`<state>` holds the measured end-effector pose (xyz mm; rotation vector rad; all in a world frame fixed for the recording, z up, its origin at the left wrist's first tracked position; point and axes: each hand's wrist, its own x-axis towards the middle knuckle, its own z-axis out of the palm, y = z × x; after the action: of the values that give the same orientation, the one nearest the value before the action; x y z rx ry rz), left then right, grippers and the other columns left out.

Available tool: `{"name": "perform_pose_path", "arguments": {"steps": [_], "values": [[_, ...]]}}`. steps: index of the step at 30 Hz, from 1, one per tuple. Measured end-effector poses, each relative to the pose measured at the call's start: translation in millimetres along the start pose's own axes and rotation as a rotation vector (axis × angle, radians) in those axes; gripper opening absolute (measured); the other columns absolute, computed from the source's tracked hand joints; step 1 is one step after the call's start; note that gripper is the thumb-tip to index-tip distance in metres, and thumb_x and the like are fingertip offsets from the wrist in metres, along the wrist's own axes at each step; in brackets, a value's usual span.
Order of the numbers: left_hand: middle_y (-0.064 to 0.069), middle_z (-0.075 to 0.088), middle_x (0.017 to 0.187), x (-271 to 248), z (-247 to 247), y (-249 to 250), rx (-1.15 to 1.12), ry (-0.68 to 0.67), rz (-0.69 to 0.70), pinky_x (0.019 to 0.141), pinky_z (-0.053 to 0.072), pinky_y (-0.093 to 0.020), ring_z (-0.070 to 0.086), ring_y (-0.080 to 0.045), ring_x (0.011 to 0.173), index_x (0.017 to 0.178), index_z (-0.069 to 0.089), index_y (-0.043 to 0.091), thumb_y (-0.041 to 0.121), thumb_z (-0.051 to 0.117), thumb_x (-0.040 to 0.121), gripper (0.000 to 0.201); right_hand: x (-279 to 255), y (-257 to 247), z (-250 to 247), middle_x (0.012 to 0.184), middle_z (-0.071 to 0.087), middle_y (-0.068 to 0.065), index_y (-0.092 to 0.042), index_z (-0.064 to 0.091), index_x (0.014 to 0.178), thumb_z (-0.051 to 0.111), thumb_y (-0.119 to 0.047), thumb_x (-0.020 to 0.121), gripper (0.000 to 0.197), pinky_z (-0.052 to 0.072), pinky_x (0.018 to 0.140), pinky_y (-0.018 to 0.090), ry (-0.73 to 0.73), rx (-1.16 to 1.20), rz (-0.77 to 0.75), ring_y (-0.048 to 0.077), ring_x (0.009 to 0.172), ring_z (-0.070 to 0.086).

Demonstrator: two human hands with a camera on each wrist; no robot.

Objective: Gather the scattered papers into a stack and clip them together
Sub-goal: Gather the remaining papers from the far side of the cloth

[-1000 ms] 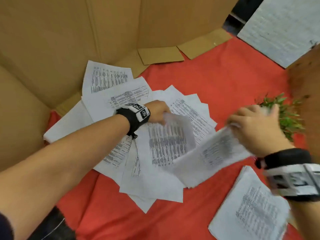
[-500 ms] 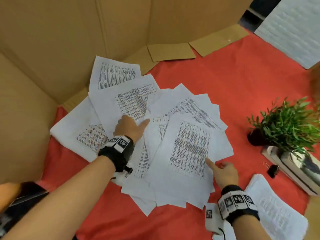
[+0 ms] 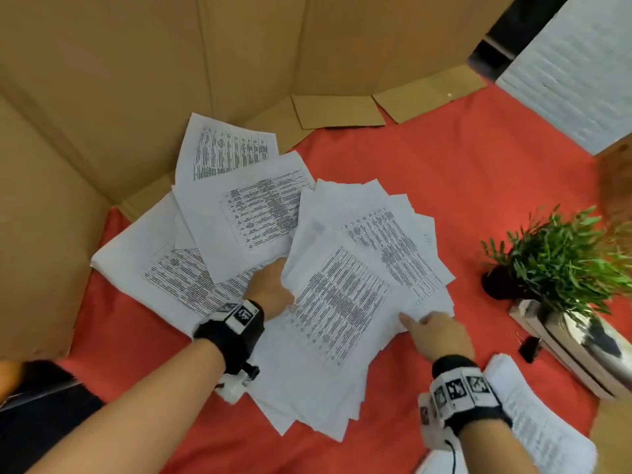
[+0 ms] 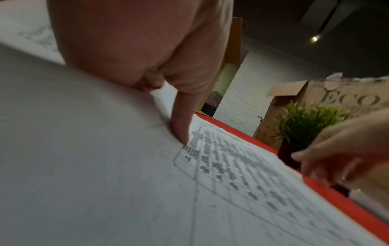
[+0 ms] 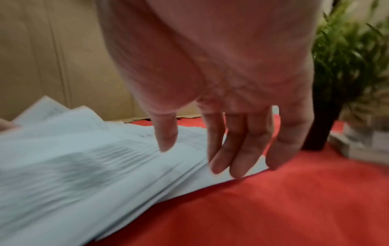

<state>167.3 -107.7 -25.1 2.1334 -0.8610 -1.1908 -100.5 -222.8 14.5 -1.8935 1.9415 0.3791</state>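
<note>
Printed white papers (image 3: pixel 246 206) lie scattered on a red cloth (image 3: pixel 444 186). A fanned bunch of papers (image 3: pixel 342 302) sits in the middle, its left edge raised. My left hand (image 3: pixel 272 290) grips that edge: the thumb (image 4: pixel 181 128) lies on the top printed sheet and the other fingers are hidden under the paper. My right hand (image 3: pixel 434 328) is open, with straight fingers (image 5: pixel 231 159) touching the bunch's right edge (image 5: pixel 189 179). A black binder clip (image 3: pixel 529 348) lies on the cloth to the right, beside the plant's stand.
Cardboard walls (image 3: pixel 136 80) close off the back and left. A potted green plant (image 3: pixel 561 254) stands at the right on a shiny block (image 3: pixel 581 340). Another paper stack (image 3: pixel 540 425) lies at the bottom right. Cardboard flaps (image 3: pixel 338 111) lie at the far edge.
The left hand left the left-side sheets and slid right, under the bunch's edge. The right hand moved up to the bunch's right edge. The fanned sheets have drawn closer together.
</note>
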Motion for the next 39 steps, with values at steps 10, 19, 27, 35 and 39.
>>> {"name": "perform_pose_path", "arguments": {"steps": [10,19,27,35,39], "values": [[-0.008,0.068,0.112,9,-63,-22,-0.108,-0.002,-0.020,0.087,0.049,-0.030,0.064,-0.026,0.103,0.118,0.062,0.009,0.001,0.074,0.077,0.043,97,-17,-27,0.136,0.051,0.021,0.003,0.037,0.137,0.087,-0.039,0.069,0.094,0.044,0.092,0.037,-0.048,0.286,0.163,0.036,0.125,0.052],[-0.002,0.075,0.109,15,-134,2,-0.560,0.014,0.172,0.092,0.053,-0.038,0.070,-0.019,0.102,0.114,0.069,0.013,0.022,0.085,0.061,0.056,80,6,-28,0.095,0.066,0.019,-0.008,0.061,0.095,0.067,-0.011,0.081,0.015,0.041,0.073,0.033,0.184,0.292,0.006,0.033,0.086,0.057],[0.010,0.060,0.117,-8,-91,86,0.281,-0.222,0.667,0.092,0.043,-0.028,0.055,-0.007,0.111,0.094,0.068,0.027,0.041,0.076,0.080,0.022,31,-10,-97,0.091,0.073,-0.003,-0.025,0.074,0.083,0.051,-0.001,0.086,0.033,0.046,0.077,0.027,0.259,0.453,-0.562,0.018,0.084,0.062],[0.006,0.067,0.094,-7,-42,99,0.551,-0.258,0.658,0.077,0.042,-0.028,0.061,-0.013,0.086,0.100,0.068,0.028,0.046,0.067,0.087,0.022,1,-56,-111,0.086,0.068,-0.004,-0.014,0.064,0.105,0.055,-0.009,0.098,0.013,0.047,0.069,0.016,-0.073,0.651,-0.663,0.002,0.075,0.061],[-0.002,0.062,0.131,12,-59,65,0.302,-0.130,0.412,0.103,0.045,-0.038,0.060,-0.020,0.117,0.135,0.055,0.017,0.043,0.068,0.086,0.057,39,-56,-86,0.096,0.070,0.000,-0.014,0.062,0.113,0.061,-0.031,0.095,0.025,0.048,0.076,0.022,0.110,0.734,-0.365,0.011,0.093,0.066]]}}
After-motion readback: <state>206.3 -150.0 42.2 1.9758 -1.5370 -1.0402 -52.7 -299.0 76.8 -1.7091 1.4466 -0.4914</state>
